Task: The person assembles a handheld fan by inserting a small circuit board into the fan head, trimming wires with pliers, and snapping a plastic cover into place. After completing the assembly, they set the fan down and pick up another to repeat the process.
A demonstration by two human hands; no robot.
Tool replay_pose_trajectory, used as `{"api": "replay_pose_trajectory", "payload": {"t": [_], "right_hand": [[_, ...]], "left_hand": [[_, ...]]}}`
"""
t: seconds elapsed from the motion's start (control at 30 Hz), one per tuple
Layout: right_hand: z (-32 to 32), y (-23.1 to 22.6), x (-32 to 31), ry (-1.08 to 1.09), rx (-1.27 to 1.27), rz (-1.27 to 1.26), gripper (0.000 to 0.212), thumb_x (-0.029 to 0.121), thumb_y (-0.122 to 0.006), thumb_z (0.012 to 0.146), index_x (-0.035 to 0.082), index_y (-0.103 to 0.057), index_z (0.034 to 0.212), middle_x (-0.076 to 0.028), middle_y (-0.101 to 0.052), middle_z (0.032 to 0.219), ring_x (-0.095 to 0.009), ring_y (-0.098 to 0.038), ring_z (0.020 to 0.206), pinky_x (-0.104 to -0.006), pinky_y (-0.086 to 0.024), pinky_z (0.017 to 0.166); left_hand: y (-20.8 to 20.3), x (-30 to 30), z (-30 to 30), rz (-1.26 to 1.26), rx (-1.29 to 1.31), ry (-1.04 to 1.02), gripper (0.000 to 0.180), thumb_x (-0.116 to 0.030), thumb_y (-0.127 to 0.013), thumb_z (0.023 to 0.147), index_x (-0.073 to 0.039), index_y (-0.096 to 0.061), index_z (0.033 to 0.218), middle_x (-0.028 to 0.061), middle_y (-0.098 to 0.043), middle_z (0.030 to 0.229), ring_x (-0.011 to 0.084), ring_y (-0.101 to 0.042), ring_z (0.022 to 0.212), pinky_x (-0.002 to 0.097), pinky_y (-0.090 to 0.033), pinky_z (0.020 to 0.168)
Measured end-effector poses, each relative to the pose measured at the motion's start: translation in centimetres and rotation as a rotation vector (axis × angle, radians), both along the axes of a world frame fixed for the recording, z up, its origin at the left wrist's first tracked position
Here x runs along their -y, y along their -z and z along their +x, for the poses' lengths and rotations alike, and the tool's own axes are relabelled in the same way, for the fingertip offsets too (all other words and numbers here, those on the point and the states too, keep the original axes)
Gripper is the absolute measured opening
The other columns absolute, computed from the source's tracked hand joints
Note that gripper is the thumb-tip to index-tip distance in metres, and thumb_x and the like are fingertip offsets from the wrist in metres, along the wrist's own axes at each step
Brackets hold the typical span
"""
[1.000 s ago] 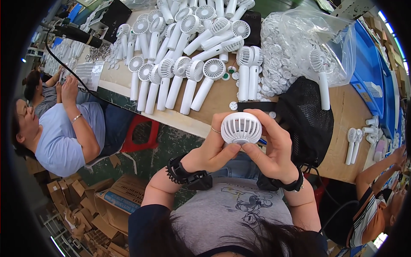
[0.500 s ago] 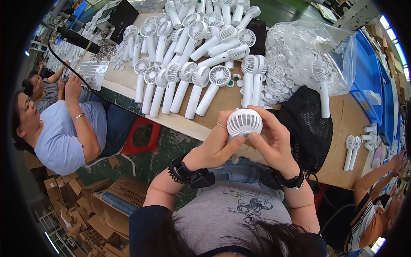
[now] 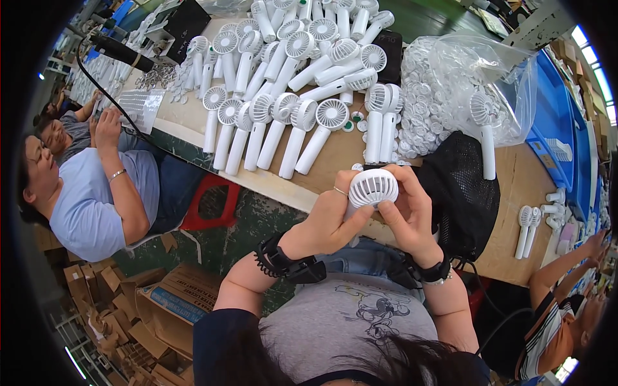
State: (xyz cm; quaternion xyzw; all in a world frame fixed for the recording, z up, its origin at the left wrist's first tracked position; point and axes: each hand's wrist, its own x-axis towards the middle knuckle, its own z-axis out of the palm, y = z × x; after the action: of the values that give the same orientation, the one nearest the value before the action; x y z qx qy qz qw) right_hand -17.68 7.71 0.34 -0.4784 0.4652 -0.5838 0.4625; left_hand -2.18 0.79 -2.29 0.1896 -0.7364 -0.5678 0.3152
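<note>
Tilting between two hands, a white handheld fan [image 3: 373,187] sits at more of a slant than half a second ago, a shift suggesting it is being turned in the grip, not set down. The left hand [image 3: 325,222] and right hand [image 3: 412,219] close together around the fan head from either side, thumbs at its near edge; its handle is mostly hidden. Beyond the hands, other white fans [image 3: 273,141] lie on the desk [image 3: 512,193]; a black mesh bag [image 3: 467,193] rests just right of them.
</note>
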Motion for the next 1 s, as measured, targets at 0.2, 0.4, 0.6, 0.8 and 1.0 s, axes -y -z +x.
{"api": "replay_pose_trajectory", "payload": {"t": [0.2, 0.4, 0.6, 0.8, 1.0], "right_hand": [[0.4, 1.5, 0.1, -0.007, 0.019, 0.011, 0.040, -0.001, -0.056, 0.084, -0.004, -0.044, 0.121, -0.007, -0.049, 0.107, -0.014, -0.051, 0.103, -0.0265, -0.040, 0.091], [0.2, 0.7, -0.1, -0.013, 0.091, 0.250, 0.040, 0.000, -0.054, 0.084, -0.003, -0.044, 0.123, -0.007, -0.054, 0.113, -0.013, -0.051, 0.105, -0.0277, -0.040, 0.091], [0.1, 0.6, 0.1, -0.111, 0.049, 0.261, 0.043, -0.001, -0.057, 0.083, -0.002, -0.044, 0.124, -0.007, -0.054, 0.113, -0.012, -0.052, 0.104, -0.0255, -0.043, 0.088], [0.3, 1.4, -0.4, -0.142, 0.015, 0.305, 0.047, -0.004, -0.057, 0.082, -0.001, -0.040, 0.125, -0.007, -0.051, 0.114, -0.013, -0.051, 0.105, -0.0256, -0.043, 0.089], [0.9, 3.3, -1.5, -0.114, -0.014, 0.226, 0.047, -0.002, -0.057, 0.082, 0.000, -0.039, 0.126, -0.005, -0.050, 0.111, -0.012, -0.050, 0.102, -0.0238, -0.042, 0.085]], "left_hand": [[0.1, -0.3, 0.0, 0.214, 0.159, -0.021, 0.048, -0.021, -0.050, 0.089, 0.003, -0.027, 0.124, 0.0257, -0.059, 0.085, 0.0385, -0.061, 0.076, 0.0425, -0.046, 0.063], [-0.1, -0.1, 0.8, 0.199, 0.199, 0.035, 0.050, -0.020, -0.050, 0.090, 0.002, -0.024, 0.126, 0.0271, -0.059, 0.083, 0.0411, -0.060, 0.078, 0.0443, -0.045, 0.064], [-1.2, 0.1, 1.7, 0.162, 0.230, 0.151, 0.050, -0.017, -0.050, 0.090, 0.003, -0.020, 0.125, 0.0281, -0.059, 0.084, 0.0439, -0.059, 0.081, 0.0474, -0.045, 0.066], [-0.9, -0.2, 2.0, 0.175, 0.336, 0.155, 0.050, -0.015, -0.050, 0.089, 0.002, -0.020, 0.124, 0.0293, -0.059, 0.086, 0.0450, -0.059, 0.080, 0.0489, -0.045, 0.066], [0.6, -1.6, 1.8, 0.223, 0.407, 0.121, 0.048, -0.017, -0.050, 0.089, 0.005, -0.021, 0.121, 0.0289, -0.059, 0.080, 0.0443, -0.059, 0.072, 0.0484, -0.045, 0.059]]}}
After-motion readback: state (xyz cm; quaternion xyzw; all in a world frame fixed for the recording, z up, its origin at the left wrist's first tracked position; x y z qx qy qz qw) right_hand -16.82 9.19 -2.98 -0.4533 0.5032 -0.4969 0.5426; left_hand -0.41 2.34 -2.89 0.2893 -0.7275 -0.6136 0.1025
